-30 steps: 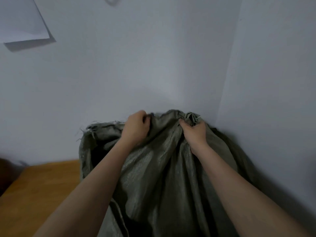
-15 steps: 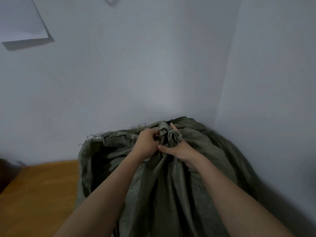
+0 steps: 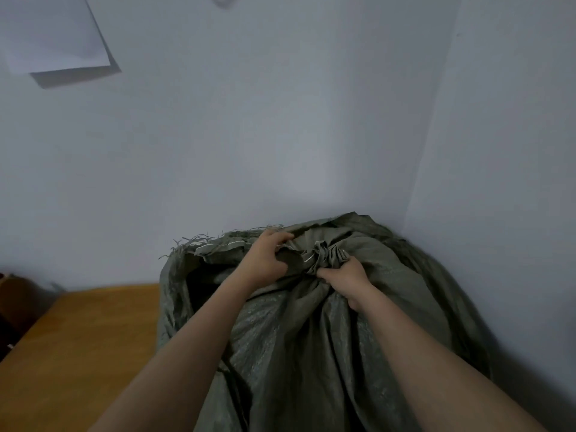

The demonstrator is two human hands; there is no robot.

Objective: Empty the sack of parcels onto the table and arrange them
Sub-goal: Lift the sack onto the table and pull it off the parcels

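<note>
A large grey-green woven sack stands in the corner of the room, at the right end of a wooden table. Its frayed mouth gapes dark on the left side. My left hand grips the sack's top edge, fingers curled into the fabric. Just to its right, my right hand clutches a bunched wad of the sack's cloth. The two hands are close together. No parcels show; the sack hides its contents.
White walls meet in a corner right behind the sack. A sheet of paper hangs on the wall at upper left. A dark brown object sits at the table's far left edge.
My hands have come together from apart and gathered the sack's top into a bunch. The sack's top has dropped lower and the right hand has slid below the bunch.
</note>
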